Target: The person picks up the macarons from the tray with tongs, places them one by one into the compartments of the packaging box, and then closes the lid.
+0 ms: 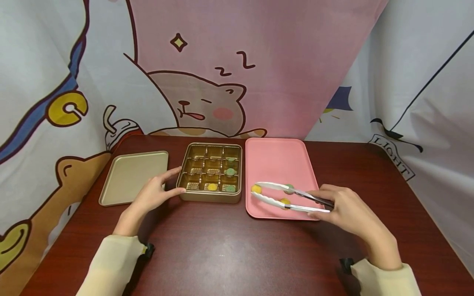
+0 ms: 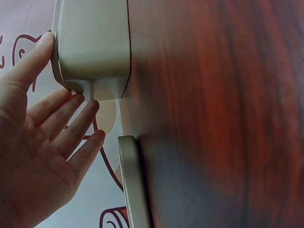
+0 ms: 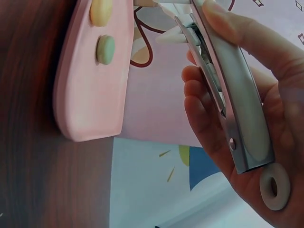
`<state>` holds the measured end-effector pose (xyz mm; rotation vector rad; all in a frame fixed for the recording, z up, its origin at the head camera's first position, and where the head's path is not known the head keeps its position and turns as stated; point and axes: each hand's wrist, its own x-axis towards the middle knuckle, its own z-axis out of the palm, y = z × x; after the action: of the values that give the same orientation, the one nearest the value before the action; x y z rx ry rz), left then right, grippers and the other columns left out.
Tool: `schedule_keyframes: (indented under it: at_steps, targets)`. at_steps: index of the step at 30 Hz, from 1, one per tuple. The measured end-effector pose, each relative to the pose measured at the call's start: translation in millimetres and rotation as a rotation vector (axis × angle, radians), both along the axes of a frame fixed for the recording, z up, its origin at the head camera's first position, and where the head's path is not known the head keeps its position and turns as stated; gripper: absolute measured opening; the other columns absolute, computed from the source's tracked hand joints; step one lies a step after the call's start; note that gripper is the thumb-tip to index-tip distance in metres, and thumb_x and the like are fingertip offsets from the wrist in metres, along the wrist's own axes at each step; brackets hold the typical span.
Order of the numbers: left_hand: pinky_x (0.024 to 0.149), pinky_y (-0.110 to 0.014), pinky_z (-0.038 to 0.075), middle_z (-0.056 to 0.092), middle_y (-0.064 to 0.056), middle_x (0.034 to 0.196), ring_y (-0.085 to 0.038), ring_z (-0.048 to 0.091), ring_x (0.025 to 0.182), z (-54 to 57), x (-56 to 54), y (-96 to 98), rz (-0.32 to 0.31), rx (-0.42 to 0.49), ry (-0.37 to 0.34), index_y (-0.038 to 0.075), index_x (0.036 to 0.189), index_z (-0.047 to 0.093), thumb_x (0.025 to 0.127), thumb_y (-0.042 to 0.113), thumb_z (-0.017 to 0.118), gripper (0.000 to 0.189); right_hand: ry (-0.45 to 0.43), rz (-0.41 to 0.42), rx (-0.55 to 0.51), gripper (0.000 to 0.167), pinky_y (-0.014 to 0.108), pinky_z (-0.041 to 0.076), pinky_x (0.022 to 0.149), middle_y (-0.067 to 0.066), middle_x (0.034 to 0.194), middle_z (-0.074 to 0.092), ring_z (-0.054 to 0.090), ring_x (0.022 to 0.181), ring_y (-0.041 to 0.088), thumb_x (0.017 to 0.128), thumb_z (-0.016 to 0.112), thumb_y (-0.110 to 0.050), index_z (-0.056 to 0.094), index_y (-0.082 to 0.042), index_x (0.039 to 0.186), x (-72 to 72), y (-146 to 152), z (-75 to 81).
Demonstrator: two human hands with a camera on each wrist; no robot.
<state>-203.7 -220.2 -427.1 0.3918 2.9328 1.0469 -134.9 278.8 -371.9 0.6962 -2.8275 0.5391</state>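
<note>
On the backdrop cloth at the right the word "LIGHT" point(image 1: 393, 157) can be read, and three "z" marks sit above the sleeping cartoon animal point(image 1: 211, 109); no other writing shows. The right hand point(image 1: 346, 209) holds white-tipped tongs point(image 1: 289, 196) over the pink tray point(image 1: 275, 158), its grip curled round the handle end; the tong arms stand spread, their tips on either side of a yellow sweet point(image 1: 256, 188), though whether they touch it cannot be told; a green sweet point(image 1: 289, 188) and another yellow one point(image 1: 284, 201) lie partly hidden behind the arms. The left hand point(image 1: 155, 193) rests with straight fingers against the left wall of the gold compartment box point(image 1: 211, 197), its grip spread and holding nothing; the box lid point(image 1: 133, 176) lies just left on the desk point(image 1: 237, 255). Only the head view shows the box's inside, with two green sweets and a yellow one in its compartments; the right wrist view alone shows the tongs' metal handle and hanging ring point(image 3: 274, 186); the left wrist view shows just the box's outer wall and cut-off lid rim.
</note>
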Motion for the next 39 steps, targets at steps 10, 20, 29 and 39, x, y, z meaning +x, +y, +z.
schedule_keyframes:
  at_steps: [10, 20, 29, 39]
  targets:
    - [0.104, -0.061, 0.044, 0.053, -0.022, 0.146, -0.044, 0.053, 0.131, 0.8, -0.6, -1.1, -0.008, -0.005, 0.002, 0.017, 0.149, 0.048, 0.085, 0.041, 0.078, 0.075, 0.014, 0.021, -0.013, 0.045, 0.023, 0.044, 0.064, -0.008, 0.094, 0.07, 0.054, 0.074, 0.004, 0.071, 0.09, -0.027, 0.077, -0.019, 0.114, -10.0, -13.4, 3.5]
    - [0.105, -0.061, 0.043, 0.053, -0.021, 0.147, -0.043, 0.052, 0.133, 1.1, -0.1, -1.2, -0.013, -0.01, 0.015, 0.017, 0.149, 0.048, 0.085, 0.04, 0.078, 0.075, 0.038, 0.049, -0.03, 0.047, 0.022, 0.041, 0.062, -0.012, 0.085, 0.064, 0.052, 0.07, 0.007, 0.072, 0.089, -0.028, 0.076, -0.018, 0.116, -25.2, -28.1, 5.6]
    - [0.105, -0.061, 0.043, 0.052, -0.022, 0.147, -0.043, 0.051, 0.133, 1.8, 0.2, -0.7, -0.01, -0.01, 0.002, 0.017, 0.15, 0.047, 0.085, 0.04, 0.078, 0.075, 0.092, 0.062, -0.04, 0.048, 0.025, 0.044, 0.064, -0.01, 0.084, 0.064, 0.055, 0.07, 0.008, 0.071, 0.09, -0.029, 0.076, -0.017, 0.115, -35.9, -43.7, 6.3]
    - [0.105, -0.061, 0.043, 0.054, -0.021, 0.145, -0.042, 0.053, 0.132, 0.8, -0.4, -1.3, -0.019, -0.004, 0.014, 0.016, 0.149, 0.048, 0.085, 0.039, 0.078, 0.075, 0.072, 0.034, -0.029, 0.048, 0.029, 0.045, 0.064, -0.004, 0.083, 0.065, 0.055, 0.069, 0.01, 0.071, 0.09, -0.027, 0.076, -0.013, 0.114, -44.1, -60.6, 5.0]
